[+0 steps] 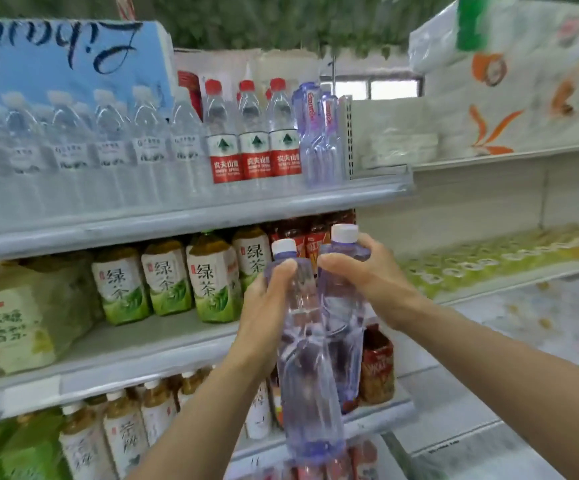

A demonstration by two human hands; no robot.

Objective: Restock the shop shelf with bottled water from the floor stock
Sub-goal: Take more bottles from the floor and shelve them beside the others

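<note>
**Left hand (265, 303) and right hand (371, 275): one bottle each**

Left hand: fingers curled round the shoulder of the front water bottle (310, 393), thumb just under the white cap. Right hand: fingers and thumb wrapped round the neck and shoulder of the rear water bottle (345, 334).

Both bottles: clear plastic with a violet tint, white caps up, bases tilted slightly to the right. Held side by side and touching, off any surface, in front of the middle shelf (135, 344) and below the top shelf (177, 220).

Top shelf, right end: matching violet bottles (319, 140) standing upright, just beside red-labelled water bottles (255, 147). Further left: row of clear bottles with white labels (73, 150).

Middle shelf: green tea bottles (208, 282) to the left of the hands, red-brown drinks (378, 368) behind the held bottles.
</note>
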